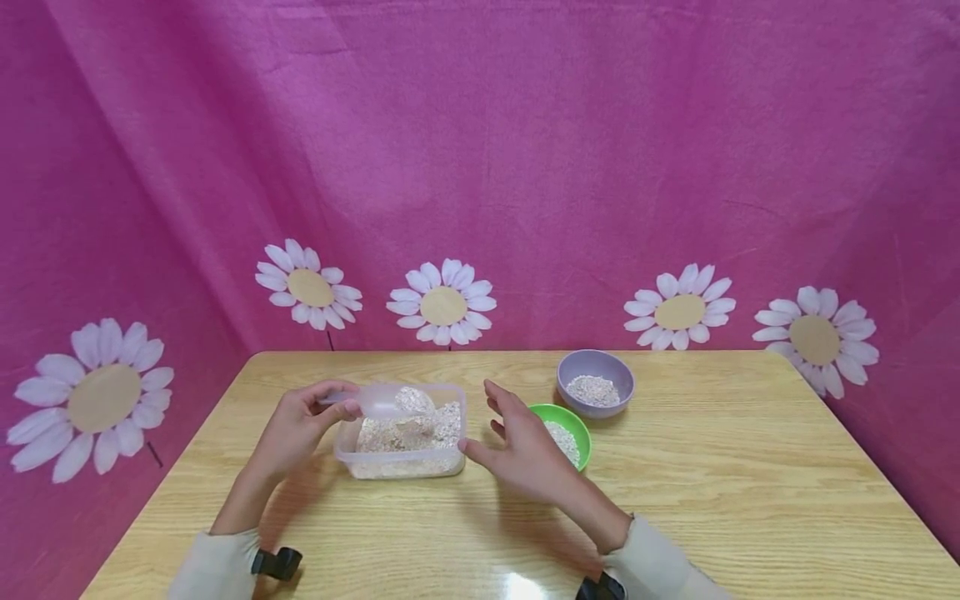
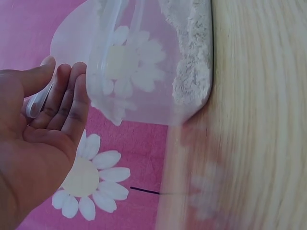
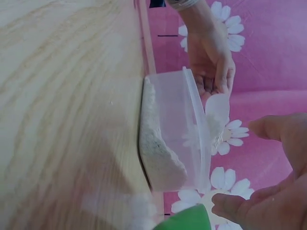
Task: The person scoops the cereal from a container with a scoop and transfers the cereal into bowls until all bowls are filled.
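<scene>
A clear plastic container partly filled with pale oat flakes sits on the wooden table. My left hand holds a clear plastic scoop heaped with flakes just above the container's left rim. The scoop's handle lies between its fingers and thumb. The container fills the left wrist view. My right hand is open beside the container's right wall, its thumb at the near right corner.
A green bowl with flakes sits right behind my right hand. A lilac bowl with flakes stands further back. Pink cloth with daisy prints hangs behind and beside the table.
</scene>
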Demonstrator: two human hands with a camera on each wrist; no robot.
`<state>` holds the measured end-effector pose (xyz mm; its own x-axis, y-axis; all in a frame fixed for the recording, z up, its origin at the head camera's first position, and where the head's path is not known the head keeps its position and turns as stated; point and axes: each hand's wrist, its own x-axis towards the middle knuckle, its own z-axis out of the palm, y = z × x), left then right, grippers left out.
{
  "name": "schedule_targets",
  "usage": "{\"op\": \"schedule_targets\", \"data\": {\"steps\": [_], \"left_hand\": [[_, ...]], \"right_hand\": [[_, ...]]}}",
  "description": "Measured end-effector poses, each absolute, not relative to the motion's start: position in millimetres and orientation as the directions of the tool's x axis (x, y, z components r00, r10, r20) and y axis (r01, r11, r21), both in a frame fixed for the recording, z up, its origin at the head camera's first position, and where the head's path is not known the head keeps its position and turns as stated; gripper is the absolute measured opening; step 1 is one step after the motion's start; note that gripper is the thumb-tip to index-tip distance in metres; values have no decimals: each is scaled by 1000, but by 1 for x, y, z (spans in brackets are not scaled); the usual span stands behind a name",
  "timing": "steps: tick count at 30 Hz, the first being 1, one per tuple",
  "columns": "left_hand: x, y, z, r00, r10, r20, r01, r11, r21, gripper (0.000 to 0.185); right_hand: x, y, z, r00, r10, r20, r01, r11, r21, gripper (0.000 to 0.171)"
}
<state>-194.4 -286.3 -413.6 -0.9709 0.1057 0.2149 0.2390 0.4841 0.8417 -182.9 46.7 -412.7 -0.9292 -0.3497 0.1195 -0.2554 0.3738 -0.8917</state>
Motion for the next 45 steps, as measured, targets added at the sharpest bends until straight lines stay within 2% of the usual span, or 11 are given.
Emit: {"op": "schedule_targets", "data": {"steps": [10, 29, 39, 45], "left_hand": [[-193, -290, -413, -963, 47, 266, 258, 452, 854, 25], [-199, -265, -403, -956, -3, 294, 280, 295, 914, 26], [-211, -233, -395, -965, 37, 261, 263, 232, 937, 26], [-221, -207, -392, -974, 45, 223, 227, 242, 943, 26]], "right_hand": [[-189, 61, -409, -936, -327, 127, -264, 417, -870, 87], [-196, 111, -409, -949, -292, 117, -253, 486, -837, 87], [-198, 136, -414, -939, -276, 204, -323, 514, -794, 84], [-199, 152, -413, -946, -242, 217, -320, 578, -750, 85]]}}
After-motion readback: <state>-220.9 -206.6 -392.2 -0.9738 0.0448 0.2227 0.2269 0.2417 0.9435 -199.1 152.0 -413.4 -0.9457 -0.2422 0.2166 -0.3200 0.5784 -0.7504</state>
